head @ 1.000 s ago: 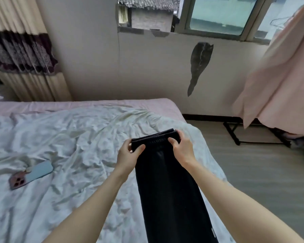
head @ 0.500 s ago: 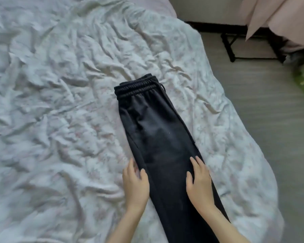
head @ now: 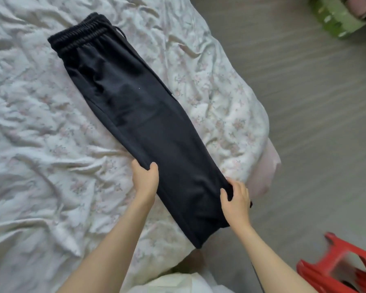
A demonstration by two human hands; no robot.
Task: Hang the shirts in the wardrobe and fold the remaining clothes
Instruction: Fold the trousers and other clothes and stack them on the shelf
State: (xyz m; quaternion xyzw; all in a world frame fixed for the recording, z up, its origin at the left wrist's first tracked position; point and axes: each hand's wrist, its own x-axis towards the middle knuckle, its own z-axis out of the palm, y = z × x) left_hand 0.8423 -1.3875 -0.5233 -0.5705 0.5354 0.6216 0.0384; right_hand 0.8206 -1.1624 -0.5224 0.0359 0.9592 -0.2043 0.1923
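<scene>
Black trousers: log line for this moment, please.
black trousers flat on bed sheet | left hand pinches left edge | right hand pinches right edge

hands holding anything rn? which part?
Both hands grip the black trousers near the leg end: left hand on the left edge, right hand on the right edge. The waistband lies on the bed.

Place: a home bedroom.
Evidence: I stand at a bed (head: 51,166) under a crumpled floral sheet (head: 220,98); grey wood-look floor (head: 304,123); red plastic stool (head: 336,269).
</scene>
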